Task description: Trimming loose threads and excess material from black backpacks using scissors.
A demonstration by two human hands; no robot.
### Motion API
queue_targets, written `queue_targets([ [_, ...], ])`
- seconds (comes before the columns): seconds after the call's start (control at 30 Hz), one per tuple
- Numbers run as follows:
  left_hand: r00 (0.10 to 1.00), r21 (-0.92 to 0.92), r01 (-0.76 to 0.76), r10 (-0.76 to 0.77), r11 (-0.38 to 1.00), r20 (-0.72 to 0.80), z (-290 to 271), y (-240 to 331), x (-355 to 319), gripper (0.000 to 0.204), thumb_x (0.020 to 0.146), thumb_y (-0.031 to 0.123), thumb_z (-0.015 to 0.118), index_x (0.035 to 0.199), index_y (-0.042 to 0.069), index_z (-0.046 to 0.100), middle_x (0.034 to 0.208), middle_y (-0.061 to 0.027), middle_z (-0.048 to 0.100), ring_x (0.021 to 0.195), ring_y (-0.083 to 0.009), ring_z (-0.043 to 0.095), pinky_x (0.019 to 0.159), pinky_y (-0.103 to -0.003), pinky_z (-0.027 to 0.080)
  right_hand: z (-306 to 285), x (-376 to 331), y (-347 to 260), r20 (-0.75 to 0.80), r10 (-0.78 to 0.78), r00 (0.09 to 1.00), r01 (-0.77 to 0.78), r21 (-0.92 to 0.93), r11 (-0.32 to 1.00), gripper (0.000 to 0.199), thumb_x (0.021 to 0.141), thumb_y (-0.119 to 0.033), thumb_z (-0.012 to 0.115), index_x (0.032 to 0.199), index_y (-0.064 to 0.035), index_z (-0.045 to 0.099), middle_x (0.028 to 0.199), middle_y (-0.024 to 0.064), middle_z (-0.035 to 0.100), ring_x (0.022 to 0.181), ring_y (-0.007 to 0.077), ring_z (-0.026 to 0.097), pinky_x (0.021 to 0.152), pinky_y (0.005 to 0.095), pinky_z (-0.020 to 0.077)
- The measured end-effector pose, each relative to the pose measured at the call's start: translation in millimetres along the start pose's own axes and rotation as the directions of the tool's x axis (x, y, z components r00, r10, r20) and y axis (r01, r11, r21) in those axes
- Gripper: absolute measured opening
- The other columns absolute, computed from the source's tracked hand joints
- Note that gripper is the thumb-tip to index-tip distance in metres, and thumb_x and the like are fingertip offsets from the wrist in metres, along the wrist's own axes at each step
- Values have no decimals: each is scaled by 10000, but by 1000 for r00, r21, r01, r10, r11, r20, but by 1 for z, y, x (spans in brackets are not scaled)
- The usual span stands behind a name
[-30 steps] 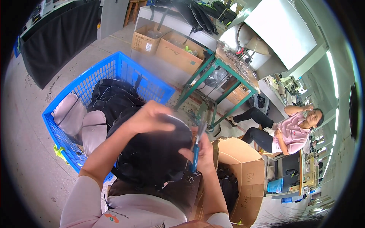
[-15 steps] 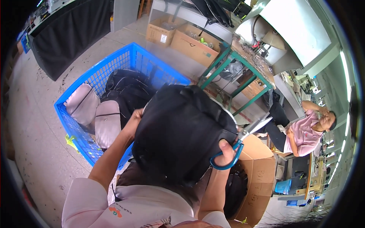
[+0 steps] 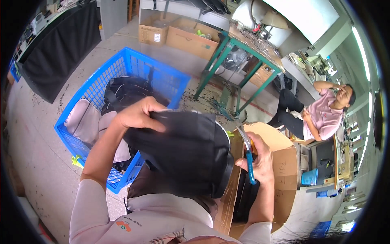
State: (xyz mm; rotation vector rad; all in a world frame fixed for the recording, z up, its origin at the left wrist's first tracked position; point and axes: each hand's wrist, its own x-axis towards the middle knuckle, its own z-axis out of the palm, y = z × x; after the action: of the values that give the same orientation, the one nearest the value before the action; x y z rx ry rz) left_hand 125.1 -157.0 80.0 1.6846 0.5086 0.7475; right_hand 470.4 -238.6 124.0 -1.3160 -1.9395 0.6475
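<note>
My left hand (image 3: 138,114) grips the top edge of a black bag (image 3: 185,152) that I hold up in front of my chest. My right hand (image 3: 258,160) is closed on blue-handled scissors (image 3: 248,158), blades pointing up beside the bag's right edge. The bag hides most of my lap. Just right of the bag stands an open cardboard box (image 3: 280,162) with dark items inside.
A blue plastic crate (image 3: 93,101) holding black and grey bags sits on the floor at my left. A green metal-legged table (image 3: 243,53) and cardboard boxes (image 3: 183,36) stand beyond it. A seated person in a pink shirt (image 3: 325,114) is at the right.
The bag has been turned and lowered, lying flatter now. My left hand has shifted onto its upper edge. The scissors in my right hand have swung from hanging down to pointing up.
</note>
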Motion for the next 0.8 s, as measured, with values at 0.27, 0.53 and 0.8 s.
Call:
queue_targets([
  [0.27,998,0,-18,18,1000,68,19,4,12,302,692,-25,689,983,-50,613,786,20,624,732,-25,483,663,-201,429,-25,16,-19,309,-1,951,86,-261,961,743,555,-331,837,1145,-28,500,851,39,521,654,122,470,634,245,437],
  [0.53,996,-24,-38,39,999,82,31,3,16,289,701,-53,655,987,-44,612,813,5,637,747,-35,504,676,-215,438,-29,26,-33,388,-121,914,274,-367,889,620,570,-255,826,1062,-26,526,749,54,483,583,145,444,550,262,397],
  [0.8,994,-19,-18,20,1000,104,33,3,18,292,715,-31,650,1004,-37,606,850,-25,650,785,-53,535,712,-233,452,-30,19,-30,387,-78,919,258,-438,861,562,549,-235,823,992,-30,545,635,53,461,538,165,460,513,287,390],
])
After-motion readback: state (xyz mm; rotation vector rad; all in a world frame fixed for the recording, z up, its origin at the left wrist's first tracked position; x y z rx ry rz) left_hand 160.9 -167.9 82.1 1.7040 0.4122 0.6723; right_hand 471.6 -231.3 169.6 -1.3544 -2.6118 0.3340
